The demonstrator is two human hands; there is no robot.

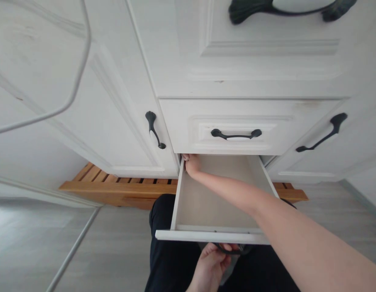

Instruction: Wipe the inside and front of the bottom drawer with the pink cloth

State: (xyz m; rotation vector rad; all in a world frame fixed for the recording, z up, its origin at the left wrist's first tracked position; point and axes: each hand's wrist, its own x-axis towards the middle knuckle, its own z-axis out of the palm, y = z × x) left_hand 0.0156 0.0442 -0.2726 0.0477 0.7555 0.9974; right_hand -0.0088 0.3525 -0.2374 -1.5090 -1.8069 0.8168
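A white drawer [224,236] is pulled out low in the cabinet, its pale bottom bare where it shows. My right hand [192,163] reaches across it to the back left corner, at the left side wall just under the drawer front above. The fingers there are bent and partly hidden; what they hold, if anything, cannot be made out. Below the drawer's front edge, my left hand [214,259] has its fingers wrapped round the dark handle [233,250].
Above is a closed drawer [182,125] with a dark handle. Cabinet doors with dark handles flank it at left [115,121] and right [315,162]. A slatted wooden platform [124,188] runs beneath. My knees are under the open drawer. A white cable hangs upper left.
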